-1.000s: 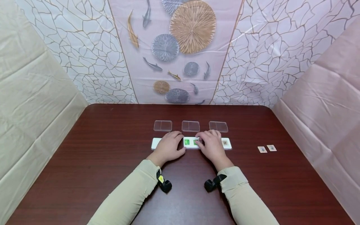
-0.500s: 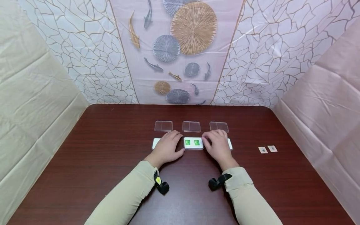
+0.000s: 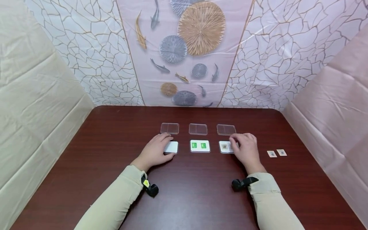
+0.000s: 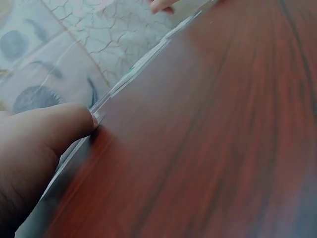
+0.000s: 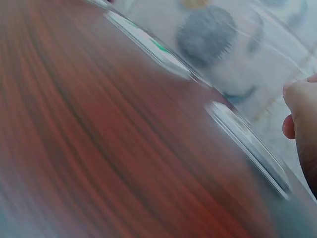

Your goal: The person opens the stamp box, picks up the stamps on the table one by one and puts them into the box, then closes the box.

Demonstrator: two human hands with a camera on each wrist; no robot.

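Note:
Three shallow clear boxes with white inserts stand in a row. My left hand (image 3: 154, 150) straddles the left box (image 3: 171, 147), thumb by the front edge and fingers by the back edge; it covers the box's left part. In the left wrist view the thumb (image 4: 74, 124) lies right at a clear edge. The middle box (image 3: 200, 146) bears two green square pieces (image 3: 203, 145). My right hand (image 3: 245, 150) overlaps the right end of the right box (image 3: 221, 150), its fingers bent and nothing seen in them. A brownish picture square (image 3: 224, 147) lies in that box.
Three clear lids (image 3: 198, 129) lie in a row behind the boxes. Two small picture squares (image 3: 271, 154) lie to the right on the dark red-brown table (image 3: 184, 191). A patterned cloth (image 3: 184, 80) hangs behind the table's far edge.
Both hands have moved apart: the left went left from the middle box, the right went right from it. The middle box's second green piece and the right box's brownish square are now uncovered.

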